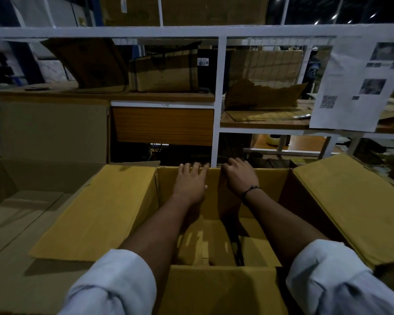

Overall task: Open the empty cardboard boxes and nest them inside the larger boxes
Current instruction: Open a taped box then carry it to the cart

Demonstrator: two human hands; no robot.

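Beneath both forearms stands an open brown cardboard box (pixel 268 194), its far wall under the two hands. The left hand (pixel 192 179) lies flat against the top of that wall, fingers straight and spread, tips reaching the rim, thumb sticking out toward the other hand. Just right of it, the right hand (pixel 238 176) hooks its bent fingers over the same rim and grips it; a thin dark cord bracelet (pixel 251 189) circles that wrist. Both arms come out of rolled-up white sleeves (pixel 114 285).

Left of the left forearm, the box's wide left flap (pixel 93 212) is folded outward and lies sloping. Right of the right forearm, the matching right flap (pixel 350 205) tilts up and outward. Nearest the body, between the sleeves, the short near flap (pixel 218 289) hangs forward. Down between the forearms, the folded bottom panels of the box show, with a dark strip (pixel 237 246) lying across them; what that strip is cannot be told.

Farther left of the left hand sits a second, larger open brown cardboard box (pixel 21 201), partly covered by the left flap. Beyond the fingertips rises a white metal shelving frame (pixel 216 98). On its shelf, above the left hand, are worn brown cartons (pixel 164 73). Above the right hand lies a torn piece of brown cardboard (pixel 264 96). Far up and right of the right hand, a white printed paper sheet (pixel 355 83) hangs on the frame.
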